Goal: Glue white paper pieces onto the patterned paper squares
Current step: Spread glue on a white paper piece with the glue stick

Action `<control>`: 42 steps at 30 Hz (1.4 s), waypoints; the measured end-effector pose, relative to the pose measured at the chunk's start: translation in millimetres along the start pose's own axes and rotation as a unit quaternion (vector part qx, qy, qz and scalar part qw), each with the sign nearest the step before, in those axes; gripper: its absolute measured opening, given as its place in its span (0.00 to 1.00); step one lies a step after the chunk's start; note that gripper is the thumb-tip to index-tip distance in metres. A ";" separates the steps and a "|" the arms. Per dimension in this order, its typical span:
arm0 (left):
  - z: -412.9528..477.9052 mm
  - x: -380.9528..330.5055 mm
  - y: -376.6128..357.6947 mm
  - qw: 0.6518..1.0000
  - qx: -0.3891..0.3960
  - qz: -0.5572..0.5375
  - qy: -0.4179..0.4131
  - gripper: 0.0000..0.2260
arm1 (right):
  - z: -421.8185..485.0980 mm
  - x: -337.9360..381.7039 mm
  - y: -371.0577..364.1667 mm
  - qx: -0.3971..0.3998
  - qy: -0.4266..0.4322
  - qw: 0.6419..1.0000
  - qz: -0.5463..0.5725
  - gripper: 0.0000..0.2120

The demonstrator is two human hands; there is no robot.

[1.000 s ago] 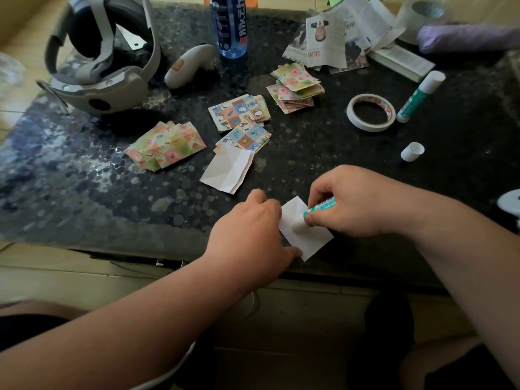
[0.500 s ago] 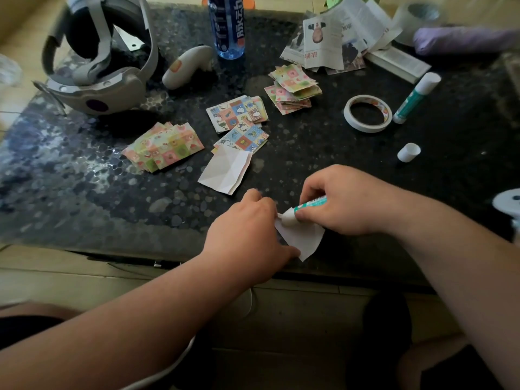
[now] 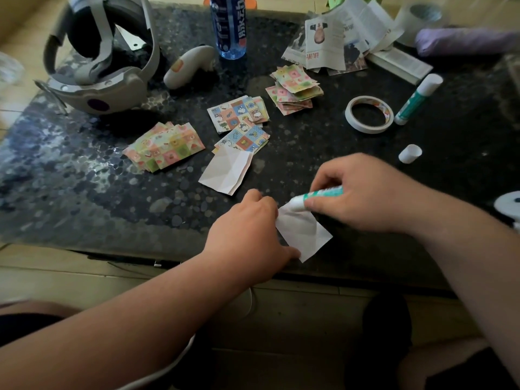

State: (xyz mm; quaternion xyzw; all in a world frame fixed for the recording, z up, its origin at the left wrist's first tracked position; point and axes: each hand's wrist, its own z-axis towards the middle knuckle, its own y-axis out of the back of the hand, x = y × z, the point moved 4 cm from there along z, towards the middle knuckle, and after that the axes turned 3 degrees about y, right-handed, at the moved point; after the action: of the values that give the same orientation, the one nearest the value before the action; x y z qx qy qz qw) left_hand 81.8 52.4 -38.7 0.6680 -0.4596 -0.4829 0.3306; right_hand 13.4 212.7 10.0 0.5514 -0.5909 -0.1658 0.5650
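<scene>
A white paper piece [image 3: 302, 233] lies near the table's front edge. My left hand [image 3: 247, 235] presses its left side flat against the table. My right hand [image 3: 357, 192] grips an uncapped green-and-white glue stick [image 3: 315, 197] whose tip touches the paper's upper corner. Another creased white paper piece [image 3: 226, 171] lies just behind. Patterned paper squares sit in stacks: pink-green [image 3: 166, 146], blue [image 3: 243, 139], another blue [image 3: 237, 112] and pink-green [image 3: 295, 88].
A dark speckled table [image 3: 84, 192] carries a grey headset [image 3: 101, 57], a white controller [image 3: 188, 66], a blue bottle [image 3: 229, 26], a tape roll [image 3: 368, 114], a capped glue stick [image 3: 416, 98], a loose white cap [image 3: 410, 153] and printed leaflets [image 3: 334, 43].
The glue stick tip has slid from the paper's middle up to its upper corner. My left hand stays pressed on the paper's left side.
</scene>
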 end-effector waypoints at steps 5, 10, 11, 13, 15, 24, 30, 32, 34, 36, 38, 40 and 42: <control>-0.4 0.6 -0.3 1.000 0.000 -0.002 0.009 0.28 | 10.0 -3.4 -21.2 0.035 -0.031 0.999 -0.025 0.08; -0.7 0.2 0.2 1.000 0.008 -0.007 0.011 0.28 | 8.8 -9.3 2.3 -0.031 -0.049 0.997 -0.049 0.06; -0.6 0.4 0.5 1.000 0.009 -0.008 0.011 0.28 | 6.3 -7.3 5.4 -0.038 -0.039 0.998 -0.028 0.07; -0.3 0.0 0.8 1.000 0.012 -0.008 0.011 0.28 | 0.4 -0.1 6.3 -0.028 -0.017 0.999 0.001 0.08; -0.2 -0.3 1.1 1.000 0.011 -0.007 0.009 0.28 | -4.3 7.3 -2.3 0.019 -0.011 1.000 -0.002 0.08; -1.1 -1.3 0.2 1.000 0.013 -0.002 0.011 0.27 | -2.6 0.5 -7.0 0.068 -0.055 0.994 -0.071 0.06; -0.8 -1.3 0.3 1.000 0.012 0.002 0.012 0.27 | -12.5 8.6 -11.6 0.135 -0.026 0.988 -0.067 0.08; -0.6 -1.5 0.4 1.000 0.011 0.003 0.015 0.27 | -13.0 6.7 -15.7 0.144 -0.037 0.986 -0.081 0.07; -0.7 -1.6 0.6 1.000 0.012 0.004 0.018 0.27 | -11.7 2.0 -13.4 0.131 -0.053 0.986 -0.091 0.06; -1.1 -1.8 0.9 1.000 0.016 0.006 0.022 0.26 | -10.5 -4.6 -8.1 0.121 -0.063 0.985 -0.102 0.06; -1.5 -2.7 1.8 0.999 0.021 0.009 0.022 0.26 | -11.5 -10.9 -2.4 0.123 -0.064 0.986 -0.098 0.06; -1.7 -4.0 2.8 0.999 0.026 0.013 0.023 0.26 | -14.6 -15.0 4.7 0.121 -0.047 0.989 -0.073 0.06; -0.8 -5.2 4.1 0.999 0.032 0.021 0.024 0.26 | -18.1 -19.0 12.8 0.097 -0.029 0.995 0.001 0.06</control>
State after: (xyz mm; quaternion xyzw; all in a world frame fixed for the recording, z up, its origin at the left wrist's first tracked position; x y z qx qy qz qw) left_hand 80.8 55.8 -33.1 0.6803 -0.4806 -0.4444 0.3298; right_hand 18.1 240.7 16.8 0.5982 -0.6208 -0.1232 0.4915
